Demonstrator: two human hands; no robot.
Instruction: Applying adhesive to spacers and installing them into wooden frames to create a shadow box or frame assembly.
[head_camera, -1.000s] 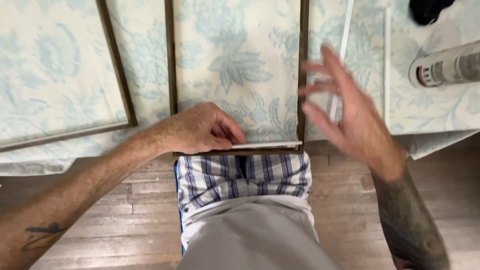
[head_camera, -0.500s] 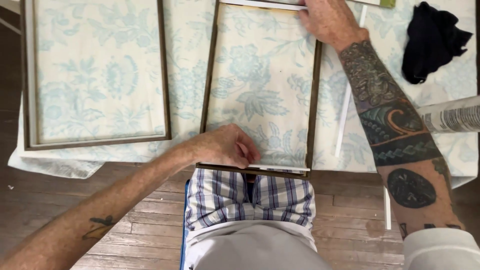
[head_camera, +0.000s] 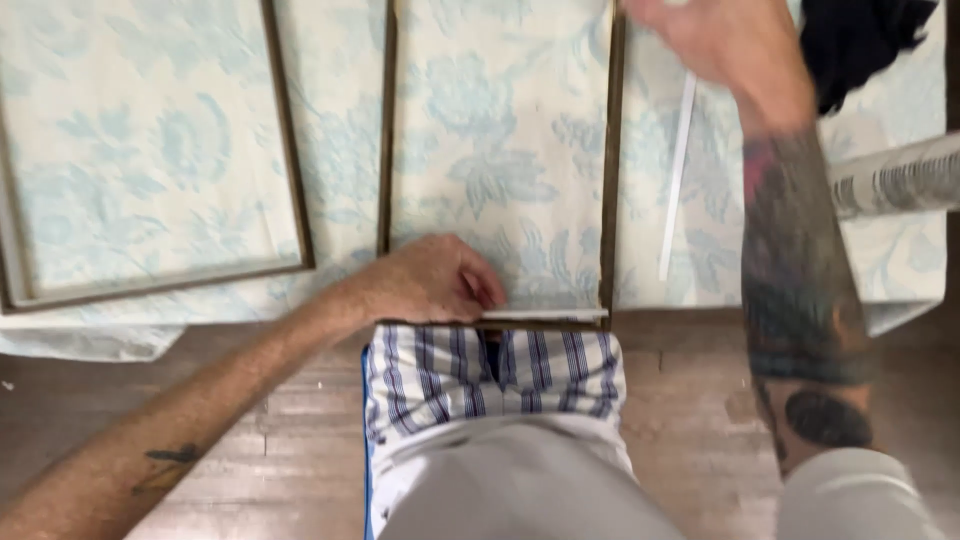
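Frame (head_camera: 608, 170): thin dark wood, lying flat on floral cloth (head_camera: 500, 150), near edge against the person's waist.
Left hand (head_camera: 425, 282): fingers curled, pressing the frame's near rail; fingertips touch a white strip (head_camera: 545, 314) lying along that rail.
Right hand (head_camera: 725, 45): blurred, reaching over the far right corner; grip cannot be told.
Second frame (head_camera: 285, 150): to the left, apart.
Second strip (head_camera: 678, 175): right of the frame.
Dark rag (head_camera: 860, 40): top right.
Tube (head_camera: 895, 178): right edge.

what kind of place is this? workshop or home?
Probably a home craft or framing setup, not a shop. Thin dark wooden frames lie on a pale floral cloth spread over a worktop, above a worn wood-plank floor. The left hand presses the frame's near edge; the right hand reaches across.
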